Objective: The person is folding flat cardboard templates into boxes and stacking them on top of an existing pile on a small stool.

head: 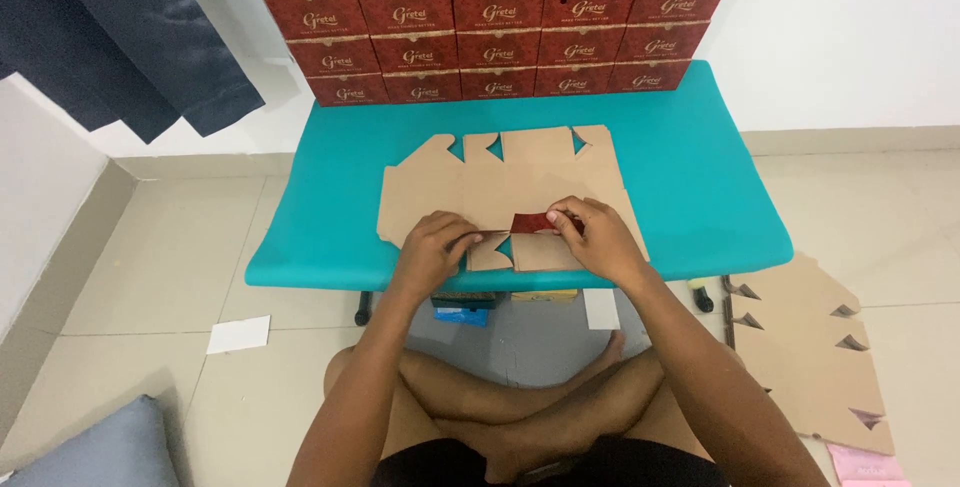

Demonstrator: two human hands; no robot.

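Room: pale tiled floor, white wall, and a low teal bench in front of your crossed legs.
Background: red printed boxes stacked in rows against the wall at the far edge of the bench.
Work piece: 1 flat die-cut cardboard blank, brown side up, lying across the middle of the bench with its long axis running left to right.
Near flap: a small flap on the edge closest to you is folded up and over, showing its dark red printed face.
Right hand: your fingers are pinched closed on the right end of that red flap, so the flap lies just to the left of your fingertips.
Left hand: pressed flat on the blank just left of the flap, fingers curled down onto the card, gripping nothing that you can see.
Key relation: the flap sits between your 2 hands, its fold line parallel to the near edge of the bench; your right hand is on it, your left is just beside it.
Floor, right: a stack of spare flat blanks lies beside your knee.
Floor, left: a white sheet of paper and a grey-blue cushion.
Under the bench: a few small packets, too shadowed to identify.
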